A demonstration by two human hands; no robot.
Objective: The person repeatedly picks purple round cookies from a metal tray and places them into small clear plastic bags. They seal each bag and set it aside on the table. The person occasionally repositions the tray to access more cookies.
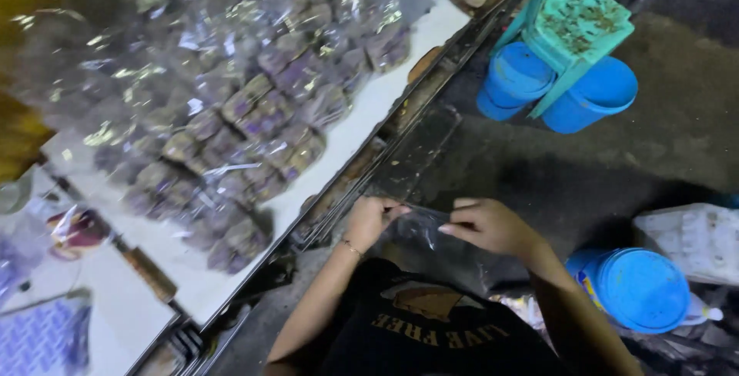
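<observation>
Done: many filled packets [254, 122] lying on counter [369, 106] | now: my left hand [369, 220] and right hand [493, 226] pinching an empty clear bag [419, 226], both grips closed | left: filling it.

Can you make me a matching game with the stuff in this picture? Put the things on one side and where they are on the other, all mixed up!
Things:
1. clear plastic bag
2. wrapped purple packs
3. green stool
4. blue tub lid

Places:
A. piled on the white table
B. top right, over two blue buckets
C. between the left hand and right hand
D. bottom right, beside the person's arm

Pairs: 1-C, 2-A, 3-B, 4-D
</observation>
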